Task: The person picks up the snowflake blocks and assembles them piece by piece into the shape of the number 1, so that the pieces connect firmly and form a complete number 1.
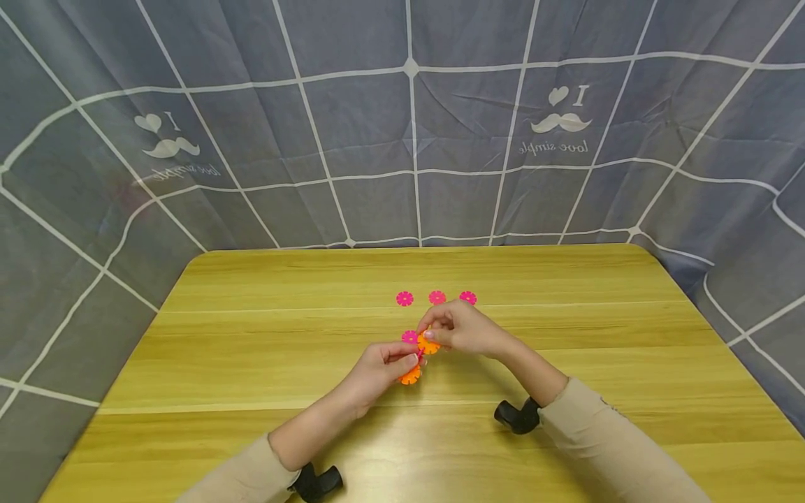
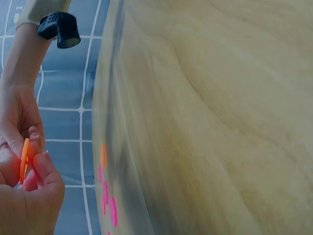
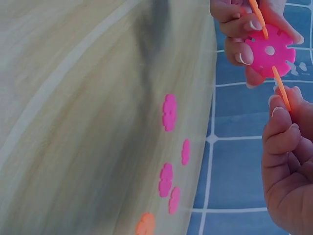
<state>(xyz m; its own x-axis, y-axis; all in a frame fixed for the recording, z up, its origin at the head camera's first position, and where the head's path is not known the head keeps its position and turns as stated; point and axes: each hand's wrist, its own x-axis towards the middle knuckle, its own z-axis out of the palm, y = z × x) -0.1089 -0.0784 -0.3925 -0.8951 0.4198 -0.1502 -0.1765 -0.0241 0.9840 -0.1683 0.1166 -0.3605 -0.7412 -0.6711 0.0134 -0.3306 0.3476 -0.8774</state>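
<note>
In the head view my left hand [image 1: 383, 374] and right hand [image 1: 462, 328] meet over the table. Between them is a small chain of notched plastic discs. The right hand pinches an orange disc [image 1: 429, 344] whose edge meets a pink disc [image 3: 270, 53]. My left hand holds the other end, where a second orange disc [image 1: 411, 377] joins the pink one; its fingers hide part of that join. In the right wrist view the two orange discs stand edge-on at opposite sides of the pink one. A loose pink disc [image 1: 409, 337] lies just beyond the hands.
Farther back on the wooden table [image 1: 283, 335] lie a left pink disc [image 1: 405, 299], a middle pink disc [image 1: 437, 297] and a right pink disc [image 1: 468, 297]. A loose orange disc [image 3: 145, 224] shows in the right wrist view. A grey checked curtain [image 1: 352, 140] surrounds the table.
</note>
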